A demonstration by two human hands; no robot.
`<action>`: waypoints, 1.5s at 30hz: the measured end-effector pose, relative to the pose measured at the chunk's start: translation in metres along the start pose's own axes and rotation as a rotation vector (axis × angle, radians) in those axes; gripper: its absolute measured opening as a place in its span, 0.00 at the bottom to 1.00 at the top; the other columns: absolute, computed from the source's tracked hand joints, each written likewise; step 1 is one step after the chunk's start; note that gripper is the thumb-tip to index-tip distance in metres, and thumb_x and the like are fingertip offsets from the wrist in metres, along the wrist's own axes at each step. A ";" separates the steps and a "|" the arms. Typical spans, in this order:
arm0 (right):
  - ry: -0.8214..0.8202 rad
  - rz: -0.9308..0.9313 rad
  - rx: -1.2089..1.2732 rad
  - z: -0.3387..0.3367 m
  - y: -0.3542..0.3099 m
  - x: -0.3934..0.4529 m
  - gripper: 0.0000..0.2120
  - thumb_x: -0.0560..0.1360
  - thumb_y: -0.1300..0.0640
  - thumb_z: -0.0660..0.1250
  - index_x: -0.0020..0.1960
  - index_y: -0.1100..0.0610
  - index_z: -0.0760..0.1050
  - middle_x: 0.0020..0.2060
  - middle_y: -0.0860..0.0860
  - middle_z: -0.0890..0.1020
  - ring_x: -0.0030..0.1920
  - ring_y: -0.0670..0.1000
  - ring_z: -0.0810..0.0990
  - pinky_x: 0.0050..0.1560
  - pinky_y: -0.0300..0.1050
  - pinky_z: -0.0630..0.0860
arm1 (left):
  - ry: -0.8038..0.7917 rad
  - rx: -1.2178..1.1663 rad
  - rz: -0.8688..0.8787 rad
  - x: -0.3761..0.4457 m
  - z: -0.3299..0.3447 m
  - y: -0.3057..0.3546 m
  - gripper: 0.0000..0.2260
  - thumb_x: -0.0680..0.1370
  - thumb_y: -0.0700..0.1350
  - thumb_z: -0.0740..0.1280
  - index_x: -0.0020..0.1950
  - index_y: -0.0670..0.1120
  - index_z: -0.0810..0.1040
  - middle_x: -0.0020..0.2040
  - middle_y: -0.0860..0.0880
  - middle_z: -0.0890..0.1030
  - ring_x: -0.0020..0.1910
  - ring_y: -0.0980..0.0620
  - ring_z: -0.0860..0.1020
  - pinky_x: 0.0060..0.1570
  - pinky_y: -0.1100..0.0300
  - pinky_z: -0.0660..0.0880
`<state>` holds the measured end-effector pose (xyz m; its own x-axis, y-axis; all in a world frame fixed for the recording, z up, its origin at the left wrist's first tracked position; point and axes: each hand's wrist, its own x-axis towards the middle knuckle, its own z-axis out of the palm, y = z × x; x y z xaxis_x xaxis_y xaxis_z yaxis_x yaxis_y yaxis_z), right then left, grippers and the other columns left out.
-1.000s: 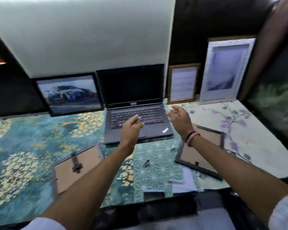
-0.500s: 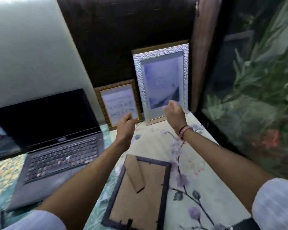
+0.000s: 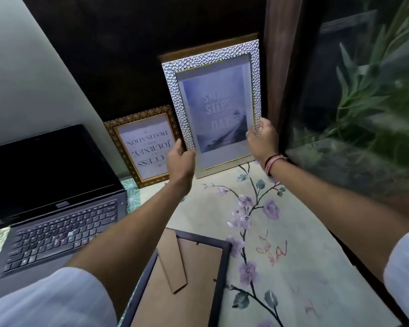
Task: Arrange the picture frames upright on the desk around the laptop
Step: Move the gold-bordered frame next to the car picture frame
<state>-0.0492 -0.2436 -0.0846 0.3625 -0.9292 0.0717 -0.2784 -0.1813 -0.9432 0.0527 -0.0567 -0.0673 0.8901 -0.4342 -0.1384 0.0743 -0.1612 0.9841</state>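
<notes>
A tall silver frame (image 3: 213, 67) with a hammered border stands upright against the dark back wall at the right rear of the desk. My left hand (image 3: 180, 161) grips its lower left edge and my right hand (image 3: 263, 140) grips its lower right edge. Just left of it a smaller gold frame (image 3: 142, 142) leans upright with its text upside down. An open black laptop (image 3: 54, 185) sits at the left. A dark frame (image 3: 184, 274) lies face down near me, its cardboard stand showing.
A floral cloth (image 3: 293, 232) covers the desk's right part. A brown wooden post (image 3: 281, 67) rises right beside the silver frame, with glass and green plants (image 3: 368, 95) beyond it. The desk's right edge runs close along my right arm.
My view swung right from the laptop to the back right corner. Both hands reached forward and closed on the silver frame's lower edges; before, they were open in the air.
</notes>
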 end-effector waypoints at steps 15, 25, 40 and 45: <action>-0.373 0.037 0.045 0.097 0.001 -0.121 0.15 0.78 0.61 0.66 0.64 0.61 0.77 0.52 0.53 0.82 0.51 0.51 0.80 0.50 0.37 0.74 | 0.511 0.109 -0.139 0.065 -0.123 -0.037 0.21 0.86 0.42 0.62 0.79 0.44 0.70 0.76 0.41 0.73 0.73 0.41 0.73 0.64 0.56 0.73; -0.512 0.270 0.184 0.126 0.009 -0.154 0.20 0.71 0.53 0.71 0.61 0.58 0.78 0.50 0.54 0.84 0.54 0.56 0.83 0.62 0.57 0.80 | 0.452 -0.175 -0.156 0.022 -0.153 -0.068 0.18 0.86 0.40 0.62 0.76 0.44 0.73 0.63 0.47 0.81 0.60 0.49 0.80 0.64 0.57 0.76; -0.547 -0.333 0.148 0.216 -0.124 -0.253 0.07 0.80 0.59 0.62 0.54 0.58 0.78 0.45 0.55 0.83 0.42 0.46 0.77 0.45 0.44 0.78 | 0.619 -0.187 -0.076 -0.061 -0.365 -0.094 0.31 0.79 0.46 0.70 0.81 0.48 0.64 0.73 0.45 0.72 0.66 0.50 0.75 0.73 0.56 0.66; -0.607 -0.672 -0.035 0.269 -0.195 -0.327 0.14 0.76 0.66 0.61 0.58 0.60 0.80 0.45 0.50 0.83 0.47 0.47 0.79 0.45 0.35 0.71 | 0.560 0.572 0.409 -0.078 -0.493 -0.086 0.26 0.87 0.47 0.59 0.84 0.42 0.61 0.83 0.41 0.60 0.83 0.43 0.57 0.80 0.55 0.52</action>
<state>0.1262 0.1822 -0.0113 0.8622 -0.2963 0.4109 0.1379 -0.6433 -0.7531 0.1989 0.4278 -0.0869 0.8979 -0.0831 0.4323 -0.3985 -0.5707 0.7180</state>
